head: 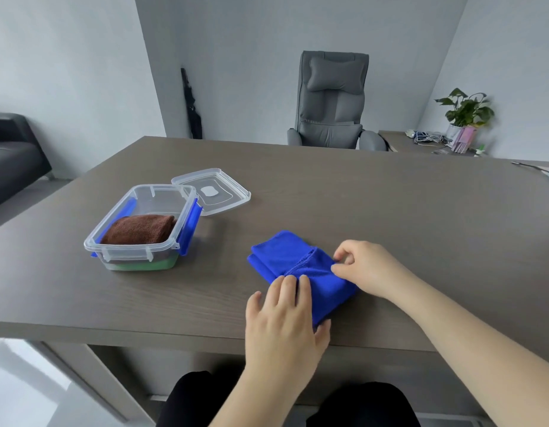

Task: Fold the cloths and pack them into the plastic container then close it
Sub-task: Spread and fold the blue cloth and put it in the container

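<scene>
Blue cloth (301, 266) lies part-folded near the counter (390, 211) front edge. Left hand (282, 322) is laid flat on it, fingers straight; right hand (362, 266) pinches the fold edge. The hem is best aligned, then pressed flat — container (143, 226) is open, brown cloth (140, 229) inside, lid (211, 191) just behind.

view: 1 head camera | faces: forward and down over grey-brown wooden desk (359, 195) | range: close above hands

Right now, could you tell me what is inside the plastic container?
A folded brown cloth lies in the plastic container, over something green at the bottom; what that is stays hidden.
</scene>
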A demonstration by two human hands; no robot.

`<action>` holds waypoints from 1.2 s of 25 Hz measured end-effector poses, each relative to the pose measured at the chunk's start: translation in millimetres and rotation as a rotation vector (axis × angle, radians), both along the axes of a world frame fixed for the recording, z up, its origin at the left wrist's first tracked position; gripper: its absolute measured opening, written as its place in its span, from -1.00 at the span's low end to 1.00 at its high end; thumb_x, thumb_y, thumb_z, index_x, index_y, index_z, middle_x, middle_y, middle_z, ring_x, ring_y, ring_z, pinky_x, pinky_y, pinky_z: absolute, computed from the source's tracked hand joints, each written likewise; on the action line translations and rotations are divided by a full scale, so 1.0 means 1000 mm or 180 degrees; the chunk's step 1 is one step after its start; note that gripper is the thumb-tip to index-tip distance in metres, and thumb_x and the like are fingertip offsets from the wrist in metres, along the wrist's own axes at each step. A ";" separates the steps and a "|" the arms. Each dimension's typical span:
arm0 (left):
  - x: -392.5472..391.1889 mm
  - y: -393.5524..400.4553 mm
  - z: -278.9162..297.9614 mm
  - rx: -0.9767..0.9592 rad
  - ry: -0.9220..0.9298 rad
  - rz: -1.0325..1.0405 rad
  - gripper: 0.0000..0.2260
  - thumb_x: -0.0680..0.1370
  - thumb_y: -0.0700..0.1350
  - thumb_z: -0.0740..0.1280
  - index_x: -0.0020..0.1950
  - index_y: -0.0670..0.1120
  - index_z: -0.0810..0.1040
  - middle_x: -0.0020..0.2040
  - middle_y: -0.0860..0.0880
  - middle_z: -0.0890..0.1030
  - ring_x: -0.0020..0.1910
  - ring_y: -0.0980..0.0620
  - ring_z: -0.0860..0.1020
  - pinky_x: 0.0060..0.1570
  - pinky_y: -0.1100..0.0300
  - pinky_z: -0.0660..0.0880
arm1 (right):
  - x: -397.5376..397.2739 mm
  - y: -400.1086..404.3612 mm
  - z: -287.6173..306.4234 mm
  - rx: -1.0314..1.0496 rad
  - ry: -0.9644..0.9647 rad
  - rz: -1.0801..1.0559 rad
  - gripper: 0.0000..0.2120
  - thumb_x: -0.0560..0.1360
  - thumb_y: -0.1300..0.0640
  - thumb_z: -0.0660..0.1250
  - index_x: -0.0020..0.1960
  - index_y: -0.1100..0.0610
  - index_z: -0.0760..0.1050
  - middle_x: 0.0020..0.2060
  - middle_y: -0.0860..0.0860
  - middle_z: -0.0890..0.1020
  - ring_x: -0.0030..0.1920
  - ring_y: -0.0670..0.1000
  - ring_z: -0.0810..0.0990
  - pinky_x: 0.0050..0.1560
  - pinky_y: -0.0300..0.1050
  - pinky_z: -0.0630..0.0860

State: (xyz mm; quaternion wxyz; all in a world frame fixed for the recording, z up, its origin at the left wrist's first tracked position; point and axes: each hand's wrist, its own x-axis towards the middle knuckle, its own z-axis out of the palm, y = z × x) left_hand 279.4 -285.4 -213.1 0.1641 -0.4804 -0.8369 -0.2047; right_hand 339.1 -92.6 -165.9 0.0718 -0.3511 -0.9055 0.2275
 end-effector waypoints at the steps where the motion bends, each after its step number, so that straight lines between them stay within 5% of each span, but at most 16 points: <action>1: -0.007 -0.002 0.001 -0.0021 0.0008 -0.0042 -0.49 0.35 0.19 0.34 0.20 -0.08 0.56 0.09 0.02 0.58 0.18 -0.04 0.55 0.04 -0.03 0.48 | 0.006 -0.005 -0.001 -0.0013 -0.0065 -0.0066 -0.84 0.43 -0.01 0.34 0.00 -0.05 0.49 -0.24 -0.13 0.60 -0.16 -0.08 0.57 -0.22 -0.19 0.46; 5: -0.039 -0.010 0.008 -0.0384 0.0027 -0.0452 -0.42 0.40 0.25 0.26 0.35 0.02 0.49 0.34 0.10 0.52 0.39 0.02 0.42 0.27 0.00 0.40 | 0.033 -0.031 -0.007 0.0133 -0.0184 -0.0194 -0.72 0.47 -0.02 0.28 0.16 -0.03 0.36 -0.19 -0.12 0.58 -0.17 -0.07 0.56 -0.20 -0.13 0.48; 8: -0.062 -0.010 0.014 -0.0626 0.0183 -0.0855 -0.38 0.41 0.28 0.23 0.44 0.07 0.41 0.43 0.15 0.42 0.45 0.07 0.33 0.39 0.11 0.27 | 0.047 -0.046 -0.007 0.1366 0.0415 0.0240 -0.50 0.49 -0.10 0.25 0.39 -0.05 0.26 0.19 -0.12 0.51 0.18 -0.05 0.48 0.11 -0.15 0.46; 10: -0.070 -0.009 0.018 -0.0678 0.0301 -0.1077 -0.38 0.40 0.23 0.26 0.43 0.06 0.43 0.45 0.13 0.41 0.45 0.10 0.34 0.39 0.15 0.25 | 0.049 -0.052 -0.004 0.1406 0.0308 0.0991 -0.31 0.47 -0.32 0.14 0.52 -0.09 0.13 0.49 -0.15 0.23 0.48 -0.10 0.16 0.44 -0.11 0.19; 12: -0.073 -0.007 0.018 -0.0731 0.0323 -0.1331 -0.40 0.41 0.16 0.28 0.44 0.05 0.41 0.46 0.14 0.39 0.45 0.14 0.32 0.41 0.19 0.22 | 0.050 -0.054 -0.009 0.1142 -0.0262 0.1366 -0.11 0.38 -0.53 -0.02 0.57 -0.11 -0.07 0.56 -0.19 -0.09 0.53 -0.18 -0.18 0.52 -0.07 -0.10; 14: -0.076 -0.005 0.014 -0.0780 0.0245 -0.1505 -0.41 0.45 0.13 0.26 0.48 0.08 0.34 0.48 0.17 0.35 0.46 0.18 0.29 0.42 0.26 0.18 | 0.054 -0.050 -0.021 0.1068 -0.0582 0.1268 -0.02 0.32 -0.60 -0.10 0.57 -0.09 -0.17 0.55 -0.20 -0.17 0.51 -0.22 -0.27 0.52 -0.05 -0.18; 24: -0.092 0.004 0.012 -0.0516 -0.0302 -0.1847 -0.46 0.44 0.15 0.34 0.41 0.10 0.41 0.38 0.22 0.46 0.34 0.24 0.41 0.32 0.34 0.30 | 0.065 -0.044 -0.034 0.0842 0.0071 0.1075 -0.22 0.42 -0.42 0.16 0.54 -0.13 0.07 0.52 -0.29 0.06 0.50 -0.29 0.00 0.41 -0.33 -0.07; 28: -0.092 0.005 0.012 -0.0200 -0.0603 -0.1755 -0.69 0.52 0.14 0.25 0.23 0.14 0.50 0.07 0.20 0.61 0.07 0.21 0.53 0.10 0.30 0.42 | 0.068 -0.041 -0.035 0.0693 0.0380 0.0999 -0.41 0.50 -0.30 0.18 0.47 -0.13 0.22 0.44 -0.28 0.29 0.42 -0.28 0.22 0.36 -0.37 0.11; 30: -0.089 0.006 0.015 -0.0037 -0.0734 -0.1638 -0.96 0.55 0.13 0.22 -0.04 0.24 0.43 -0.22 0.21 0.54 -0.19 0.21 0.48 -0.16 0.32 0.41 | 0.069 -0.039 -0.032 0.0393 0.0502 0.0865 -0.52 0.51 -0.33 0.12 0.37 -0.19 0.27 0.20 -0.28 0.52 0.17 -0.25 0.46 0.14 -0.33 0.33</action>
